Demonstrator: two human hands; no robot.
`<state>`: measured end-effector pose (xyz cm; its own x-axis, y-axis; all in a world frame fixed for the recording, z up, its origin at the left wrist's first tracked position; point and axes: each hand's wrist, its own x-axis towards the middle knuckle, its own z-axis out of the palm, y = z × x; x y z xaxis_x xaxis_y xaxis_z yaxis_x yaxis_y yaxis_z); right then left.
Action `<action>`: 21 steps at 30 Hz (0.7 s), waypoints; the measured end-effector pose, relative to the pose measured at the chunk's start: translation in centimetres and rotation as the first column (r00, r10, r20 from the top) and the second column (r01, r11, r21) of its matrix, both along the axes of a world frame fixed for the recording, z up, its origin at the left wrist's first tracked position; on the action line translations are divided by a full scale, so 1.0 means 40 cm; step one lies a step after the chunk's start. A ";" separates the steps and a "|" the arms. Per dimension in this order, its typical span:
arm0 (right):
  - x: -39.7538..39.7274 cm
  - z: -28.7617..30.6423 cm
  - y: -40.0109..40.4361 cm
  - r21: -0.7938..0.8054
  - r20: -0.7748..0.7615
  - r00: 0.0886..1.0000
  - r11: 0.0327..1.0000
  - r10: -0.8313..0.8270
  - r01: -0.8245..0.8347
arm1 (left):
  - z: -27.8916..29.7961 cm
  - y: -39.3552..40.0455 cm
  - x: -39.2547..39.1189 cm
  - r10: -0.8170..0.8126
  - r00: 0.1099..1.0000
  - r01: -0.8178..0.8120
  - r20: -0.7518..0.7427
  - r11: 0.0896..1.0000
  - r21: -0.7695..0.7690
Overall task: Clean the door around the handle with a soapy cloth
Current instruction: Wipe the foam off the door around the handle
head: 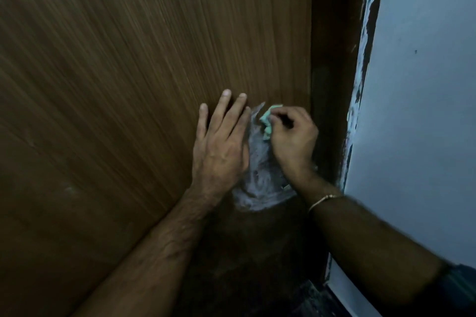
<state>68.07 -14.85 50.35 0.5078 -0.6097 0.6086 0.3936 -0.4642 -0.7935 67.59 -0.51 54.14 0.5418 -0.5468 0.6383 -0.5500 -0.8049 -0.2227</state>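
Mint-green cloth [266, 121], crumpled small, pinched in the grip of the right hand [292, 136], fingers curled shut around it. Only a bunched fold showing past the fingertips, at the hand's upper left; rest of the cloth hidden inside the fist. Pressed against the brown wood-grain door [128, 85], at the top of a whitish soapy smear [260, 175].

Left hand [221, 147] just left of the smear, laid flat on the door, fingers spread and straight, holding nothing, its inner edge touching the smear's border. Smear running down between the two hands and widening below the right wrist, streaky and pale grey against the wood. Small pale metallic bit [286, 187] at the smear's lower right, against the right forearm; too little visible to say whether part of the handle. Thin gold bracelet [324, 199] on the right wrist.

Right of the smear: door edge close by, then a dark frame [332, 59], then a strip of chipped, flaking paint [365, 33] and a pale blue-grey wall [425, 110]. Little room on that side. Left of and above the smear: wide bare wood, open for sweeping. Below the smear: door in deep shadow, detail hard to make out.
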 end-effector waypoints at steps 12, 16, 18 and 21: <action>-0.001 0.040 0.058 -0.085 0.044 0.999 0.996 0.012 -0.008 | -0.022 0.061 -0.010 0.007 1.000 -0.007 0.002 0.999 -0.036; -0.020 -0.018 0.053 -0.125 -0.017 0.999 0.991 0.050 -0.051 | -0.027 0.070 -0.008 -0.004 1.000 0.004 0.023 1.000 -0.015; -0.002 0.011 0.028 0.052 -0.006 0.999 0.998 -0.033 0.034 | -0.027 0.078 -0.003 -0.002 0.999 0.002 0.038 1.000 0.012; -0.006 0.034 0.080 -0.108 0.038 0.999 0.994 0.016 -0.012 | -0.029 0.074 -0.006 -0.010 1.000 0.011 0.026 1.000 -0.028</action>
<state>67.85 -11.67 51.69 0.4911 -0.5325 0.6894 0.4300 -0.5401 -0.7235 67.36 2.43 52.99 0.5191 -0.5344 0.6671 -0.5531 -0.8050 -0.2144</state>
